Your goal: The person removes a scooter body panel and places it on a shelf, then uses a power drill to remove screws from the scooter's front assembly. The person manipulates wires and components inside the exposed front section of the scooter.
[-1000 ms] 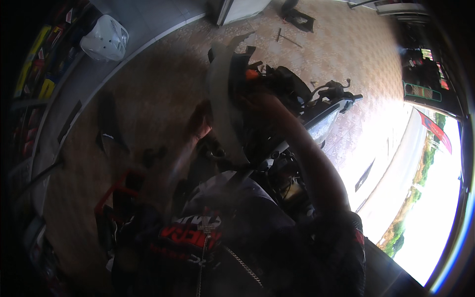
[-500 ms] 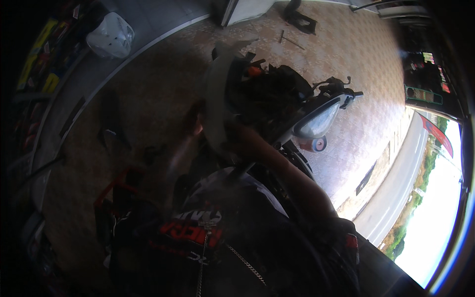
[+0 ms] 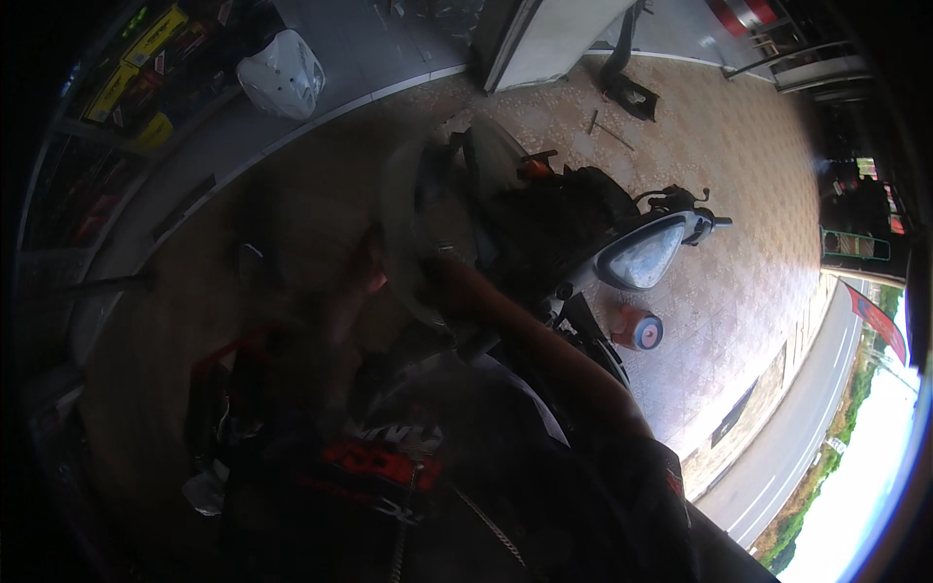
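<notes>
A pale, curved body panel point(image 3: 397, 209), smeared by motion, is held upright in front of me. My left hand point(image 3: 367, 272) is closed at its left edge, blurred and in shadow. On its other side my right hand point(image 3: 455, 284) grips the panel, with the forearm reaching in from the lower right; the fingertips are too dark to make out. Just right of the panel stands a partly stripped motorcycle point(image 3: 554, 219), with dark inner parts exposed and a small orange piece near the panel. A pale glossy cover point(image 3: 641, 255) sits near its handlebar point(image 3: 695, 222).
A reddish can point(image 3: 639, 328) is on the tiled floor beside the motorcycle. Farther off lie a T-shaped tool point(image 3: 610, 129) and a black part point(image 3: 632, 95). A white fairing piece point(image 3: 284, 76) rests by shelves of boxes at left. A road point(image 3: 807, 408) runs outside at right.
The view has swung, so the surroundings sit farther right and lower. The panel has shifted left relative to the motorcycle and tilted, with both hands still on it.
</notes>
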Demonstrator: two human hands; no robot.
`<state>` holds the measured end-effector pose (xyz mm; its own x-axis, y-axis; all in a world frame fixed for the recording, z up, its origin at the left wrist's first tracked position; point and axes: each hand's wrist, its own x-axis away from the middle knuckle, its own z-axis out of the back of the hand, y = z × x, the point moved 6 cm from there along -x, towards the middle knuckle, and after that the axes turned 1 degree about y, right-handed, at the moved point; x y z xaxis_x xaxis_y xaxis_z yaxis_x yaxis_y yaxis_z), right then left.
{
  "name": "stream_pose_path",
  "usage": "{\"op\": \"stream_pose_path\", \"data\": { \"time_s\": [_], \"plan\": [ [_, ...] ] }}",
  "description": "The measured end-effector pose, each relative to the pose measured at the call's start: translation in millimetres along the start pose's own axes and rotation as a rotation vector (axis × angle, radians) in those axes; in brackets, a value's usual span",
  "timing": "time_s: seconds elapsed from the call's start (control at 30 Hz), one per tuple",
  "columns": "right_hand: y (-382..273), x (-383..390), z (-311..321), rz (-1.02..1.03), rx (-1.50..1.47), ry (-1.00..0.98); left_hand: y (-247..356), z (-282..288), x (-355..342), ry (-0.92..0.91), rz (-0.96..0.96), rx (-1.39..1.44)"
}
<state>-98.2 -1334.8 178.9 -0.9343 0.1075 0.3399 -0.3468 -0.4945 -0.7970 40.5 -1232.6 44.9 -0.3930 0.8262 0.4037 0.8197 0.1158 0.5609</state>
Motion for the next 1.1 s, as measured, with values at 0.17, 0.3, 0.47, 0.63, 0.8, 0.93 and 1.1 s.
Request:
{"op": "stream_pose_path", "data": {
  "time_s": [0.17,0.3,0.47,0.63,0.8,0.93,1.1],
  "plan": [
    [-14.4,0.7,-22.8,0.176,0.115,-0.006,30.1,-34.6,63.4,-0.069,-0.22,0.042],
    [-67.6,12.5,-27.4,0.535,0.402,-0.02,30.2,2.8,99.7,0.052,-0.346,0.184],
    [-115.7,13.4,-24.5,0.4,0.143,-0.065,33.1,56.7,127.1,0.266,-0.439,0.369],
    [-171.3,-13.6,-16.3,0.342,-0.078,-0.113,104.5,51.4,158.6,0.396,-0.743,-0.332],
    [-241.1,-64.1,6.5,0.424,-0.056,-0.057,166.4,72.1,174.7,0.229,-0.51,0.312],
    [-282.7,-114.0,14.5,0.345,-0.057,-0.034,213.0,108.7,185.2,0.339,-0.401,0.292],
    [-327.6,-179.8,41.2,0.347,-0.265,0.029,243.8,182.0,214.6,0.52,-0.531,0.202]
  ]
}}
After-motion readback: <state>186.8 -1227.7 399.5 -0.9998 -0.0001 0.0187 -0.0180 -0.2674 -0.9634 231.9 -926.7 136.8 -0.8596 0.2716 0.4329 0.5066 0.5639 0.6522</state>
